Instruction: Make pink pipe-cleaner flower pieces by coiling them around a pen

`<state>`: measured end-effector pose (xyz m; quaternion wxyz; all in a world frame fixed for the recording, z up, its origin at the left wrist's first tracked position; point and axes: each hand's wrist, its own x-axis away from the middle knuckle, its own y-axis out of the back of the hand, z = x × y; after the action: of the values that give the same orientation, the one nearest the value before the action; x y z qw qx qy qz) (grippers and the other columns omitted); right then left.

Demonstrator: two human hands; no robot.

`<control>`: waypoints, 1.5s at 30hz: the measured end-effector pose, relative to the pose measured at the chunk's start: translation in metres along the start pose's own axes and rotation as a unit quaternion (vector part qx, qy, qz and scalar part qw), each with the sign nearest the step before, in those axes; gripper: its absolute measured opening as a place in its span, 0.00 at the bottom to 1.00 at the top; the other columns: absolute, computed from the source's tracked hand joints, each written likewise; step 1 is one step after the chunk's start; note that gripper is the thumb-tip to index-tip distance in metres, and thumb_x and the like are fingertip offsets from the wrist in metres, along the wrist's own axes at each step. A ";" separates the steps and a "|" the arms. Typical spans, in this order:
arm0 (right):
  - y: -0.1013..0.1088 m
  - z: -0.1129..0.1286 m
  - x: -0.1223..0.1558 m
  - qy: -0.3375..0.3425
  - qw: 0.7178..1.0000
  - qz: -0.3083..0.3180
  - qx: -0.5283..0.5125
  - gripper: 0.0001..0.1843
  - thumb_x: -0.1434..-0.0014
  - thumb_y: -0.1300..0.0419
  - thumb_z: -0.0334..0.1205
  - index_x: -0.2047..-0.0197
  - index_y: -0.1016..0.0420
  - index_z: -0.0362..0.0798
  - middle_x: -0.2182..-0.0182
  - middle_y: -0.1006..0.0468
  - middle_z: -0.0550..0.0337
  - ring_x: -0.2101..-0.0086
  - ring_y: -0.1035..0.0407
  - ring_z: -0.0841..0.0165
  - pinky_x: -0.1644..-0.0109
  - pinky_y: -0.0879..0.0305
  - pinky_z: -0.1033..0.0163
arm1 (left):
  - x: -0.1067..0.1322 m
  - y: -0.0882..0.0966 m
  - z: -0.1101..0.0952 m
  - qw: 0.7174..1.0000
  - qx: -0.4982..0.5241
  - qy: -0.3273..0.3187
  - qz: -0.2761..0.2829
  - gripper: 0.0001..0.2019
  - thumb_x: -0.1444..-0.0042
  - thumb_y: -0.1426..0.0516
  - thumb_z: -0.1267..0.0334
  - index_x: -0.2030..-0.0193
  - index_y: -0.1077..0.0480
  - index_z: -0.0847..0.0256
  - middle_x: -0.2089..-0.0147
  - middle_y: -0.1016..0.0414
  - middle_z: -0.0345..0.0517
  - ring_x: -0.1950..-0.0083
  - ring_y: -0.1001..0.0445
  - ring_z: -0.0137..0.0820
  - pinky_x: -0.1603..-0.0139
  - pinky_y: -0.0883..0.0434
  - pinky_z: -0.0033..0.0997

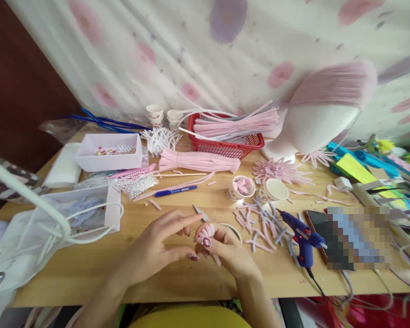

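Note:
My right hand (pixel 230 248) pinches a small pink pipe-cleaner flower (pixel 205 232) made of rounded loops, above the front of the table. A pink strip end (pixel 216 259) sticks out below those fingers. To its left, my left hand (pixel 167 239) has its thumb and fingers apart, with nothing between them; the index fingertip comes close to the flower. Behind the hands lies a pair of scissors (pixel 198 211), mostly hidden. Cut pink and grey pipe-cleaner pieces (pixel 258 223) are scattered to the right, and a blue glue gun (pixel 304 239) rests beside them.
Paper cups (pixel 273 190) stand behind the pieces. A red basket (pixel 222 148) of pipe cleaners, a pink bundle (pixel 198 161) and a blue pen (pixel 176 191) lie further back. White bead boxes (pixel 114 205) and a lamp arm (pixel 30 193) are left; a wigged mannequin head (pixel 314 123) stands back right.

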<state>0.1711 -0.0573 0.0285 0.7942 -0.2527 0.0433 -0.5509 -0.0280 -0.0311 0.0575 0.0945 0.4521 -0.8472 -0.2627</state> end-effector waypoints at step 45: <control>-0.005 0.015 0.013 0.200 0.913 -0.069 0.349 0.03 0.45 0.33 0.38 0.70 0.21 0.49 0.76 0.20 0.59 0.74 0.28 0.69 0.68 0.35 0.65 | -0.010 -0.013 -0.009 0.970 0.199 0.027 -0.134 0.04 0.51 0.37 0.71 0.71 0.21 0.58 0.68 0.22 0.44 0.64 0.24 0.32 0.63 0.26 0.29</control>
<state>0.1770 -0.0650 0.0463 0.7665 0.1539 -0.0115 -0.6234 -0.0094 -0.0316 0.0587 -0.0106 0.5786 -0.8110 -0.0865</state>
